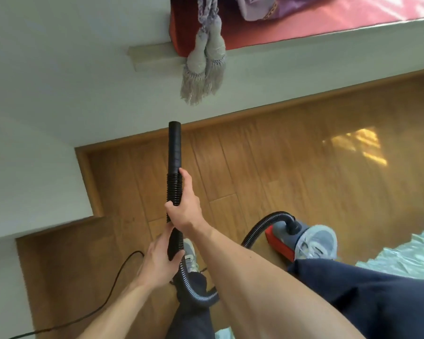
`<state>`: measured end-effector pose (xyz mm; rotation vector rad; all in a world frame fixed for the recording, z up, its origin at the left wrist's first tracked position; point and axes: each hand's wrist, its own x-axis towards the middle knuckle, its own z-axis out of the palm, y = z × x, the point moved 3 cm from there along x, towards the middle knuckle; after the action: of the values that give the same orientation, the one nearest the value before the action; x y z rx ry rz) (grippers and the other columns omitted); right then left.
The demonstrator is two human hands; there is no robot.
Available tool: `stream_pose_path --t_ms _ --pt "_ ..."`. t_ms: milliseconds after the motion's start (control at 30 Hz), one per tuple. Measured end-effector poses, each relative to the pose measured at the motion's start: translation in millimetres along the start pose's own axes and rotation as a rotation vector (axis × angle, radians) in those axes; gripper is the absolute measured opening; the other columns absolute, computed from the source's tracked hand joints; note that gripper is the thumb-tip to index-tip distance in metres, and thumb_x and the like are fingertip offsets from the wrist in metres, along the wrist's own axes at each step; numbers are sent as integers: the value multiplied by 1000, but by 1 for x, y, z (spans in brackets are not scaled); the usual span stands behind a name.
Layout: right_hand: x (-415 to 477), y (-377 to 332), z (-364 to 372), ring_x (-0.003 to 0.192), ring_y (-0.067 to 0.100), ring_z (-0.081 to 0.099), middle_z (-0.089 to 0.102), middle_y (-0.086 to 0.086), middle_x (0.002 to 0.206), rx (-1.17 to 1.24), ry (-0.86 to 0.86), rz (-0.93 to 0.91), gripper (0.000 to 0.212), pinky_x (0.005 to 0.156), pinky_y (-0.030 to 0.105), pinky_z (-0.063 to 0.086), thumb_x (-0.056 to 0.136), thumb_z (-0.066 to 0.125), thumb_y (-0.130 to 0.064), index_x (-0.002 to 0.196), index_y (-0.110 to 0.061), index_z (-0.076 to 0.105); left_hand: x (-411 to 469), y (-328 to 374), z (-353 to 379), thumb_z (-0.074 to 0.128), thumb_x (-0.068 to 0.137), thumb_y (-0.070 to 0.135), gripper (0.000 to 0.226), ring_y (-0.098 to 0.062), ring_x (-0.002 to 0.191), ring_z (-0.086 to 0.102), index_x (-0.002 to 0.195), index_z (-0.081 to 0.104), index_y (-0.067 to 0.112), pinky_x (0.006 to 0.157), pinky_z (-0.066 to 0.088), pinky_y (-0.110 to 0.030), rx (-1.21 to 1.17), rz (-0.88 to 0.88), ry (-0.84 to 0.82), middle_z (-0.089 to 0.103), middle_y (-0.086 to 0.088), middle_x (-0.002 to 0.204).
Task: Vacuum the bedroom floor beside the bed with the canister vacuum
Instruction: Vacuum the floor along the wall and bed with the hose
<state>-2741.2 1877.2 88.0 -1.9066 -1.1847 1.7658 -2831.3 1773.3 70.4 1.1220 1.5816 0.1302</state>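
Observation:
A black ribbed vacuum hose (173,187) ends in a smooth black tube (174,145) that points toward the wall's baseboard. My right hand (185,204) grips the ribbed part just below the tube. Lower down, my left hand (159,259) holds the hose with its fingers curled round it. The hose loops down past my left leg and rises to the red and grey canister (283,234), which sits on the wooden floor (267,162) partly hidden behind my right shoe (316,242).
A black power cord (103,307) trails over the floor at lower left. White walls form a stepped corner at left. Curtain tassels (202,69) hang from a ledge with a red cushion (304,20). Pale bedding (402,255) lies at right.

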Motion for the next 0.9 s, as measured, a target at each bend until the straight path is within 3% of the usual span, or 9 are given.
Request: stream_pose_path --t_ms 200,300,500,600,767,833,900 --pt "-2 15 -45 78 15 59 57 0 94 162 140 3 85 62 25 52 90 56 -6 148 -49 11 20 24 12 68 90 23 76 -14 130 52 149 24 43 107 48 -46 134 97 -57 56 11 137" --pt "-1 34 -75 83 20 62 59 4 96 234 212 20 86 70 35 58 89 58 -7 146 -53 11 33 43 32 67 89 22 71 -13 128 53 147 29 40 107 47 -45 213 165 -103 58 11 134" --pt "-15 105 -147 86 19 63 61 5 102 385 390 110 85 73 34 56 89 60 -13 145 -54 11 52 78 99 66 90 24 72 -12 124 52 151 29 32 109 44 -41 399 285 -262 57 7 132" --pt "-31 144 -181 83 18 62 61 7 103 478 458 143 86 73 33 56 87 61 -14 146 -53 11 54 94 138 63 88 28 71 -13 114 56 148 27 41 101 47 -41 446 321 -372 60 5 121" --pt "-66 202 -232 85 15 60 59 -3 100 599 593 168 87 82 38 56 84 62 -11 146 -52 16 48 123 204 55 83 42 69 -16 102 54 143 22 53 92 48 -43 584 354 -554 58 4 109" --pt "-79 224 -250 88 13 61 60 -2 110 641 637 193 88 81 33 55 84 64 -12 146 -52 16 44 137 227 54 82 45 70 -15 103 55 142 21 55 92 49 -44 610 362 -610 58 5 111" --pt "-90 245 -268 93 7 61 58 -5 120 675 671 199 86 77 20 51 85 66 -12 147 -48 18 41 151 250 57 83 44 70 -17 109 56 142 22 55 96 47 -43 619 384 -663 59 3 118"
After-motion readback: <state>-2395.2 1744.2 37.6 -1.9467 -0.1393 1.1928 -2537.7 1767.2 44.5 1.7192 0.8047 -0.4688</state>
